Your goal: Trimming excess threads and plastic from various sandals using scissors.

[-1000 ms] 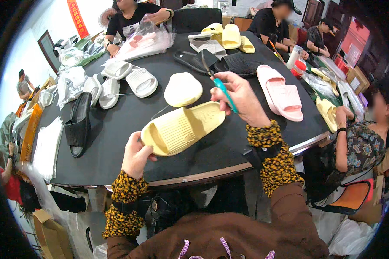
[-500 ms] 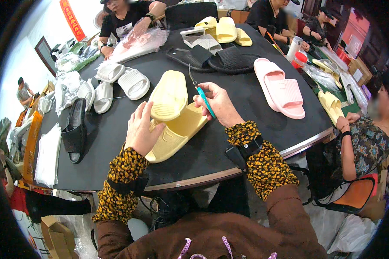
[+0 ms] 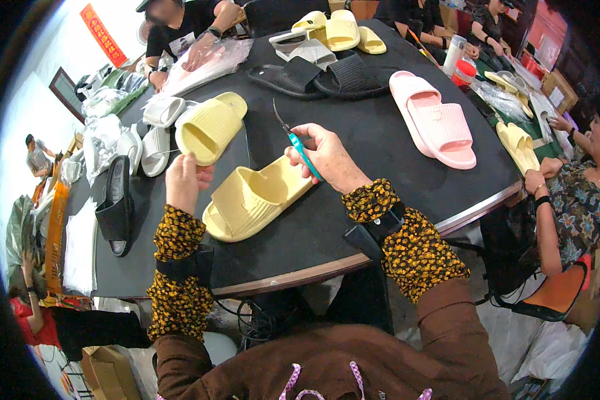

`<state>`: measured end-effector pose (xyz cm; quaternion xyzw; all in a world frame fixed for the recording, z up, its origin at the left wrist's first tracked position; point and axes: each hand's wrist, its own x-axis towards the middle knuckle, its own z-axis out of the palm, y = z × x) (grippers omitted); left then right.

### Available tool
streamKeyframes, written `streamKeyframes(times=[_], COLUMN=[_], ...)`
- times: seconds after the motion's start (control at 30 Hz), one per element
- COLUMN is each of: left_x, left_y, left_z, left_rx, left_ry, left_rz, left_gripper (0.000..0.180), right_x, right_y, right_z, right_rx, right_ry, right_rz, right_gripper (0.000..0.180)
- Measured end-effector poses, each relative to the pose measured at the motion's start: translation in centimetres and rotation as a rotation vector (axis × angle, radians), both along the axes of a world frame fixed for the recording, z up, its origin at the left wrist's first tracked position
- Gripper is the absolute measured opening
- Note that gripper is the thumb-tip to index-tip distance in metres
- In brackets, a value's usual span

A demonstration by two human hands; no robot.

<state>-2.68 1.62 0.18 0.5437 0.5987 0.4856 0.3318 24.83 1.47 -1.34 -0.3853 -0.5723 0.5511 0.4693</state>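
Note:
My left hand (image 3: 185, 181) is closed on the near edge of a yellow slide slipper (image 3: 215, 125), which is raised and tilted with its ribbed strap towards me. The matching yellow slipper (image 3: 255, 203) lies on the black table, right of that hand and below the raised one. My right hand (image 3: 330, 159) grips a teal-handled tool (image 3: 303, 153) with a thin, curved metal tip pointing up and away. Whether the tip is one blade or two I cannot tell. Its handle is above the far end of the lying slipper.
Pink slippers (image 3: 440, 127) lie at right, black ones (image 3: 350, 75) farther back, with grey and yellow pairs behind. White slippers (image 3: 155, 150), a black slipper (image 3: 115, 213) and white sheets (image 3: 80, 247) are at left. Several people work around the table; one at right holds a yellow slipper (image 3: 517, 148).
The raised slipper has moved left and away from the lying one and been turned, so its strap now faces me. My left hand went with it. My right hand shifted slightly left, still gripping the tool.

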Motion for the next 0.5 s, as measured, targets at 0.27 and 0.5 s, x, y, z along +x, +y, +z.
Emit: streamKeyframes(times=[0.27, 0.5], left_x=[-4.9, -8.2], left_y=[-2.2, -5.4], left_z=[-1.4, -3.1], left_rx=[-0.113, -0.224], left_ry=[-0.401, -0.312], left_rz=[0.014, 0.083], left_gripper=[0.041, 0.037], right_x=[-0.1, -0.3], right_y=[0.0, 0.0], right_z=[-0.4, -0.4], right_rx=[-0.022, -0.031], right_ry=[0.023, 0.027], right_rz=[0.01, 0.003], right_gripper=[0.041, 0.039])
